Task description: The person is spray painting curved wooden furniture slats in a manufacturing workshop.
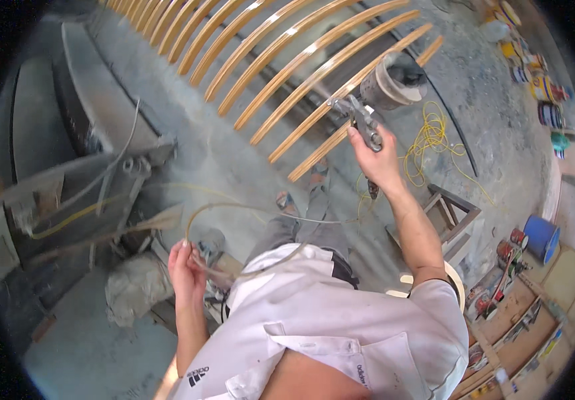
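My right hand [379, 160] is wrapped around the handle of a metal spray gun [365, 125], held out ahead over the ends of the wooden slats. A paint-smeared cup [379, 92] with a dark top is attached to the gun. The gun's nozzle points left, close to the curved, glossy slats [279, 83], which lie in a row. Low on the left, my left hand [189, 265] pinches a thin air hose [197, 212]. That hose loops up from the fingers and runs right, towards the gun.
Yellow hose [427, 143] lies coiled on the floor at right, near a small dark metal stool [451, 217]. Cans and a blue bucket [542, 239] line the right side. Large grey curved panels [77, 93] stand at left, above a covered bundle [137, 287].
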A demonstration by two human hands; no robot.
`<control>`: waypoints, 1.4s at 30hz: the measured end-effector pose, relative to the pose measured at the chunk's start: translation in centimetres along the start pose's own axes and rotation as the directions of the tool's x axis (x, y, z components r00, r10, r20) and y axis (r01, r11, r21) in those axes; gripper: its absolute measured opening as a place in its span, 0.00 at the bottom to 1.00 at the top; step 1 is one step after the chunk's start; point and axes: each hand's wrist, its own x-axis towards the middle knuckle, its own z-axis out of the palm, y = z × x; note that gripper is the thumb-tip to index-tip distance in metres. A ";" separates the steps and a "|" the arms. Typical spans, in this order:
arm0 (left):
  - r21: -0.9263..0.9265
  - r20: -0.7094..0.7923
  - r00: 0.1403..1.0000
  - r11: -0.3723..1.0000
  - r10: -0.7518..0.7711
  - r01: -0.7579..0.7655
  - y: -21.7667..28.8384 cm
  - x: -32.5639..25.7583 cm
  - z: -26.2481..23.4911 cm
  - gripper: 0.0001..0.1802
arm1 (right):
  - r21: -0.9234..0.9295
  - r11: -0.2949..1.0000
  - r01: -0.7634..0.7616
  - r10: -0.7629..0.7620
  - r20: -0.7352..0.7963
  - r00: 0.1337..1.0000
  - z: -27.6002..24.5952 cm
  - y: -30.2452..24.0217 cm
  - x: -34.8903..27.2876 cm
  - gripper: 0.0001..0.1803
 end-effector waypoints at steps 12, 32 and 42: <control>-0.084 -0.094 0.989 0.988 0.118 -0.126 -1.8 -2.6 -10.0 0.04 | -0.024 0.991 0.134 -0.123 0.261 0.957 14.0 2.2 -10.9 0.13; -0.022 -0.044 0.998 0.999 0.049 -0.050 -2.1 -1.9 -4.7 0.03 | -0.046 0.994 -0.103 0.095 -0.159 0.983 0.1 3.2 -2.8 0.13; 0.083 -0.002 0.999 0.995 0.053 -0.053 -1.1 -2.6 4.6 0.04 | 0.143 0.968 -0.205 0.237 -0.269 0.933 -10.9 7.2 11.4 0.13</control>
